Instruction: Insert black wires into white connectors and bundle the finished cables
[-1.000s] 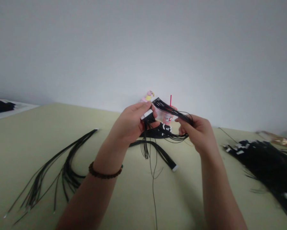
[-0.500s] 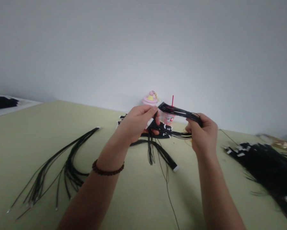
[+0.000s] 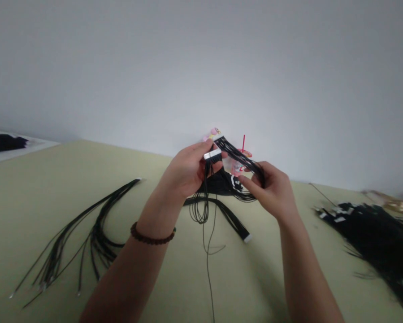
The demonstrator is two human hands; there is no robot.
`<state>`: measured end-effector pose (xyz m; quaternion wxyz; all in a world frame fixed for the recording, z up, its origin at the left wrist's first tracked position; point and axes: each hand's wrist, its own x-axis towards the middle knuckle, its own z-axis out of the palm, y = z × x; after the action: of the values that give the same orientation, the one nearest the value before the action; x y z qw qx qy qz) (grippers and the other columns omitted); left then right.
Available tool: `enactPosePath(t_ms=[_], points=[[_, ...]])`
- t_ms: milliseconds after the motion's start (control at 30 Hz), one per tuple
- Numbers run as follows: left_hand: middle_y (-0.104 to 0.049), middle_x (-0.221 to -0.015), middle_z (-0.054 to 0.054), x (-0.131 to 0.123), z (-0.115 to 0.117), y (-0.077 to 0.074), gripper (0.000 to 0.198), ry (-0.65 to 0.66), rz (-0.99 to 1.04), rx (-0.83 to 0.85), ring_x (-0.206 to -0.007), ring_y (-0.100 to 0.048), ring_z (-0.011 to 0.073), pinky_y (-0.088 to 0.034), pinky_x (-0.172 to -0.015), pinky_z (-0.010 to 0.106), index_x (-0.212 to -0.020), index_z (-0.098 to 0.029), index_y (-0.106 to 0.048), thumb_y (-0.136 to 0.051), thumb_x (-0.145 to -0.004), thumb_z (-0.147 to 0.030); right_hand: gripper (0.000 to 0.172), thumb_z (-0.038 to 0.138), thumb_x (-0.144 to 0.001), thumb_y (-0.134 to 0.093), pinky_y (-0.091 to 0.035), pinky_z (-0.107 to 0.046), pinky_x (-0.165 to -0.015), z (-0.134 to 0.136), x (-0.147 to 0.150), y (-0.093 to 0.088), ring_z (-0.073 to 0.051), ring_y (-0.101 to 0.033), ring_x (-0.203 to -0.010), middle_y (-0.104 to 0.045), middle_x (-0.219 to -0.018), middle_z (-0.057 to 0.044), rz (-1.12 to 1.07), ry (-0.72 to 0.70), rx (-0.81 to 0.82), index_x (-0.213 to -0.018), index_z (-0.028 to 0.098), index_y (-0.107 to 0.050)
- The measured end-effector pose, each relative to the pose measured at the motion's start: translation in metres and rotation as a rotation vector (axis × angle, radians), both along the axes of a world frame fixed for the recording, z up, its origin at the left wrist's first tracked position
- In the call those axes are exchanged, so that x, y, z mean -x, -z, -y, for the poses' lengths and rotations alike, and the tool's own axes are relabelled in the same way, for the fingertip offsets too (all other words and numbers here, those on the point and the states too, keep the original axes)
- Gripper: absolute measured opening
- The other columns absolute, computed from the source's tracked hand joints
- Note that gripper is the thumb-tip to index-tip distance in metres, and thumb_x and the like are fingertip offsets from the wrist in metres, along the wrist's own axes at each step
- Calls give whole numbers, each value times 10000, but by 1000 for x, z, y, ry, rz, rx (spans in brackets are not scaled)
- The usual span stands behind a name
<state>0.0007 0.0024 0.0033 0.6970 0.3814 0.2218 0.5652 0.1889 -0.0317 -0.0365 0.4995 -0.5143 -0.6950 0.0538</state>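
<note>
My left hand (image 3: 186, 172), with a bead bracelet on the wrist, is closed on a small white connector (image 3: 212, 154) from which thin black wires (image 3: 204, 202) hang in loops down toward the table. My right hand (image 3: 271, 190) is closed on a second bunch of black wires (image 3: 241, 159) that fans up to another white connector near my left thumb. Both hands are held above the yellow-green table (image 3: 53, 179), close together.
A loose bundle of black wires (image 3: 87, 233) lies at the left. A flat wire strip with a white end (image 3: 233, 222) lies under my hands. A large heap of black harnesses (image 3: 372, 229) fills the right. A pink cup with a red straw (image 3: 240, 159) stands by the wall.
My right hand has moved left and down, nearer my left hand, bending its wire bunch. My left hand lifted its connector slightly, and the hanging wires swung and looped.
</note>
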Motion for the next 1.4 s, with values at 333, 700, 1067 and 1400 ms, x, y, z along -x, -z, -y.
enactPosePath(t_ms=[333,700,1067,1400], points=[[-600,-610,16,-1,3,2,227,-63,-77,-72,-428,-534,36,-470,-426,103,-737,-113,-601,-511,-931,-187,166,236,-788,-677,-533,-302,-682,36,31,-14,-173,-629,-784,-666,-858,-46,113,217,-465,-941,205,-622],[-581,-604,13,-3,4,6,280,-46,-114,-124,-456,-535,43,-452,-425,113,-673,-111,-593,-503,-926,-189,97,207,-868,-577,-503,-216,-600,26,60,7,-112,-650,-658,-701,-750,-9,124,-120,-156,-829,180,-662],[-560,-603,-7,-2,-2,12,294,-31,-163,-175,-438,-496,41,-427,-432,135,-658,-128,-594,-491,-918,-219,111,215,-846,-576,-476,-201,-600,24,60,6,-102,-604,-630,-658,-708,5,38,-216,-20,-745,180,-609],[-526,-548,-27,-4,2,5,262,-85,-163,-98,-370,-440,37,-346,-362,139,-670,-139,-550,-472,-915,-184,148,246,-862,-565,-473,-236,-645,20,58,7,-120,-612,-676,-684,-738,-10,-28,-333,119,-795,166,-670]])
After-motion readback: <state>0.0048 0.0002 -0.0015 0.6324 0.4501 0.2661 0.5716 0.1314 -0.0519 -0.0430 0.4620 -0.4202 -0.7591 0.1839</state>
